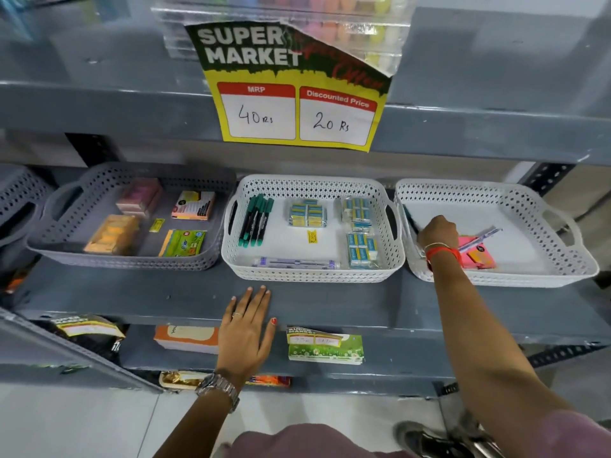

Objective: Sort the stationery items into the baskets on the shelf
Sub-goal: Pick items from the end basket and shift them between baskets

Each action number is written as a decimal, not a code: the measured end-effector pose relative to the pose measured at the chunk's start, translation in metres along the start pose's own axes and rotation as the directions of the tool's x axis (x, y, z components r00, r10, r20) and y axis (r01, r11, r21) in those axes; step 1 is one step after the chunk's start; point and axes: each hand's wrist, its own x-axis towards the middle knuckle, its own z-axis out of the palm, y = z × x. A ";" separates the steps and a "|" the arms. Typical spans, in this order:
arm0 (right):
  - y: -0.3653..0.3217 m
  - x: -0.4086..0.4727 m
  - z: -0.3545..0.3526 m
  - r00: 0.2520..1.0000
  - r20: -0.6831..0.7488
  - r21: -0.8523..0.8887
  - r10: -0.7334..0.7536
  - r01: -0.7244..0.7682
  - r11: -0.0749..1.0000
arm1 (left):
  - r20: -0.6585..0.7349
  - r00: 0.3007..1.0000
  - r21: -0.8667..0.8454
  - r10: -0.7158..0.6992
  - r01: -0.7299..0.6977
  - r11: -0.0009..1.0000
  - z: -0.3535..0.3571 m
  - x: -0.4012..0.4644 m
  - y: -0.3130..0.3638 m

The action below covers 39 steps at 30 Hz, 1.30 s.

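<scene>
Three baskets stand on the grey shelf. The grey basket [59, 249] on the left holds sticky-note packs. In the middle white basket [310, 276] lie green markers [256, 223], eraser packs [360, 247] and a clear pen pack [294, 263]. The right white basket [535, 279] holds pink sticky notes [476, 256] and a pen [481, 238]. My right hand [436, 233] reaches into the right basket at its left wall, fingers curled around a dark pen-like item [410, 219] that is mostly hidden. Flat on the shelf's front edge rests my left hand [248, 328], fingers spread.
A yellow supermarket price sign [294, 104] hangs from the shelf above. Another grey basket [16, 203] shows at the far left edge. The lower shelf carries a green pack [325, 350], an orange pack [185, 338] and dark bags. My shoe [426, 438] is on the floor.
</scene>
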 end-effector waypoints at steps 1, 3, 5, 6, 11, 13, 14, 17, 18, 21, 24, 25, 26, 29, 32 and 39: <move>-0.002 -0.001 -0.002 0.999 -0.039 0.047 0.008 -0.006 0.999 | -0.007 1.000 0.005 -0.021 0.021 1.000 -0.002 0.000 -0.006; -0.009 -0.009 -0.008 0.990 -0.139 0.159 0.014 0.008 0.987 | -0.023 0.997 0.013 -0.068 0.069 0.998 -0.007 -0.002 -0.021; -0.026 -0.026 -0.013 0.978 -0.209 0.262 -0.021 0.076 0.962 | -0.021 0.995 0.033 -0.093 0.094 0.995 -0.010 -0.003 -0.034; -0.038 -0.038 -0.014 0.978 -0.203 0.316 -0.046 0.110 0.942 | -0.013 0.996 0.046 -0.092 0.092 0.995 -0.011 -0.003 -0.039; -0.111 -0.088 0.014 0.974 0.097 0.415 -0.205 0.147 0.898 | 0.012 0.998 0.064 -0.068 0.067 0.996 -0.016 -0.003 -0.056; -0.137 -0.107 0.039 0.943 0.231 0.458 -0.240 0.112 0.882 | 0.014 0.997 0.049 -0.073 0.072 0.996 -0.017 -0.002 -0.060; -0.146 -0.114 0.054 0.925 0.280 0.451 -0.258 0.111 0.886 | 0.015 0.997 0.040 -0.071 0.070 0.997 -0.018 -0.003 -0.062; -0.171 -0.131 0.093 0.900 0.374 0.414 -0.225 0.055 0.908 | 0.002 0.998 0.013 -0.059 0.059 0.998 -0.019 -0.003 -0.063; -0.179 -0.133 0.101 0.891 0.402 0.427 -0.213 0.023 0.904 | -0.008 0.998 0.001 -0.056 0.056 0.998 -0.019 -0.003 -0.063; -0.200 -0.136 0.116 0.870 0.452 0.414 -0.199 -0.007 0.910 | 0.007 0.998 -0.020 -0.059 0.059 0.998 -0.019 -0.004 -0.063; -0.213 -0.133 0.125 0.860 0.471 0.348 -0.196 0.023 0.937 | 0.026 0.998 -0.004 -0.051 0.052 0.999 -0.020 -0.004 -0.064; -0.215 -0.132 0.128 0.856 0.476 0.333 -0.199 0.034 0.942 | 0.030 0.998 -0.001 -0.047 0.047 0.999 -0.020 -0.004 -0.064; -0.216 -0.132 0.130 0.856 0.477 0.308 -0.199 0.049 0.950 | 0.035 0.998 0.001 -0.045 0.045 0.999 -0.020 -0.004 -0.065; -0.218 -0.132 0.126 0.877 0.440 0.287 -0.194 0.068 0.956 | 0.031 0.999 0.002 -0.038 0.038 0.999 -0.018 -0.004 -0.066; -0.210 -0.125 0.110 0.894 0.382 0.332 -0.235 0.104 0.937 | 0.014 0.999 -0.015 -0.031 0.031 0.999 -0.017 -0.003 -0.066; -0.132 -0.084 0.038 0.977 -0.060 0.451 -0.205 0.210 0.868 | -0.077 0.996 -0.057 -0.038 0.033 0.998 -0.010 -0.002 -0.063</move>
